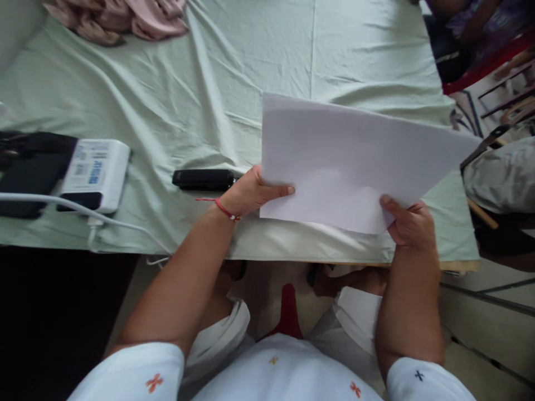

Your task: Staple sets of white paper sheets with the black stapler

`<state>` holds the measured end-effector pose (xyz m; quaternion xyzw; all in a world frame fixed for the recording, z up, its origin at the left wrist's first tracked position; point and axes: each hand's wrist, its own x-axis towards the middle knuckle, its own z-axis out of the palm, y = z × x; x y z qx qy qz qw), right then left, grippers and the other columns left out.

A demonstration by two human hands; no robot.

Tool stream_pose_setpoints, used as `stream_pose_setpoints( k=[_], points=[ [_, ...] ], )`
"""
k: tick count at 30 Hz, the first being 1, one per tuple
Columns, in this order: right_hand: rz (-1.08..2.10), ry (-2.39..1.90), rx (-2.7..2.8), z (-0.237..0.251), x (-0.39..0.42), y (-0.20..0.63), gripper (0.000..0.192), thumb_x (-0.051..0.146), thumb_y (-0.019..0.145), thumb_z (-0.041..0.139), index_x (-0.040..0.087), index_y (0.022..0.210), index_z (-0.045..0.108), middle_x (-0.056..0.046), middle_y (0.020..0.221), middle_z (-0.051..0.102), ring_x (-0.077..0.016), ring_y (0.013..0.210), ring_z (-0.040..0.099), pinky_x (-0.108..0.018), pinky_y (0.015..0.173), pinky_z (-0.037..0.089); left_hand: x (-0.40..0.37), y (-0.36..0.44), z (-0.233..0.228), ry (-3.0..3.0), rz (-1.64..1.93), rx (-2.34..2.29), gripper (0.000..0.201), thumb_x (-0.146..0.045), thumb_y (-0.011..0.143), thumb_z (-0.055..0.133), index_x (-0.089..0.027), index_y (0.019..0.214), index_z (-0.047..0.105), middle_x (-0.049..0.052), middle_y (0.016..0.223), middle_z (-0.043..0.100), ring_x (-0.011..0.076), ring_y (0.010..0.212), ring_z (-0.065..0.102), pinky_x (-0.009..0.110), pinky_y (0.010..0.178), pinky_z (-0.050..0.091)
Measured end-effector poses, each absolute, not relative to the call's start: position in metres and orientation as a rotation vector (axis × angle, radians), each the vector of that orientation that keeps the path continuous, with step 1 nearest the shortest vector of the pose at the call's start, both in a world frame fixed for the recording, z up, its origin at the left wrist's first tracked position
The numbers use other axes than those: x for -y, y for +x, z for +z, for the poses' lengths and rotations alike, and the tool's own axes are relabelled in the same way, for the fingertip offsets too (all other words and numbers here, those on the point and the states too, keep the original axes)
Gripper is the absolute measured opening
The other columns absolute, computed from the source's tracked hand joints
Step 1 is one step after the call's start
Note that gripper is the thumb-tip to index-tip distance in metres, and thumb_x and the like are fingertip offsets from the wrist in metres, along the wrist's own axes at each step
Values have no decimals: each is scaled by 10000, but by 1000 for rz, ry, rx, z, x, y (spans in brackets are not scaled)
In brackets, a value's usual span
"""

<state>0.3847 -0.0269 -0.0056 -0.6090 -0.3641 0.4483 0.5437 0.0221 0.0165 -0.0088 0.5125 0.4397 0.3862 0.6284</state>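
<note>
Both the left hand [251,192] and right hand [407,223] grip a flat, unfolded sheet of paper [346,161] above the cloth-covered worktop [188,83]; no crease shows yet.

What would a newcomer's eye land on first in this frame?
A white sheet of paper held up at centre, the left hand on its left edge and the right hand at its lower right corner. It hangs over a pale green cloth, where a white power bank sits at left.

white paper [343,161], pale green sheet [188,94], pink cloth [121,19], black remote [204,179]
</note>
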Motion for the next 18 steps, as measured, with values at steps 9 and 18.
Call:
stream_pose_setpoints(
  k=[9, 18],
  points=[
    [1187, -1510, 900, -2, 33, 378, 435, 473, 574, 1096, 291, 854, 817, -30, 977, 866, -242, 865, 809, -397, 814, 697, -11, 17, -3, 1071, 895, -1055, 473, -385, 691, 1032, -171, 1070, 846, 104, 1121, 855, 263, 998, 787, 384, 890, 694],
    [1025, -1502, 844, -3, 26, 377, 424, 417, 495, 1078, 299, 711, 733, -12, 798, 799, -280, 790, 786, -428, 718, 685, -5, 19, -1, 1164, 817, -1048, 603, -775, 821, 890, -185, 915, 809, 60, 888, 821, 219, 809, 760, 301, 710, 630]
  ],
)
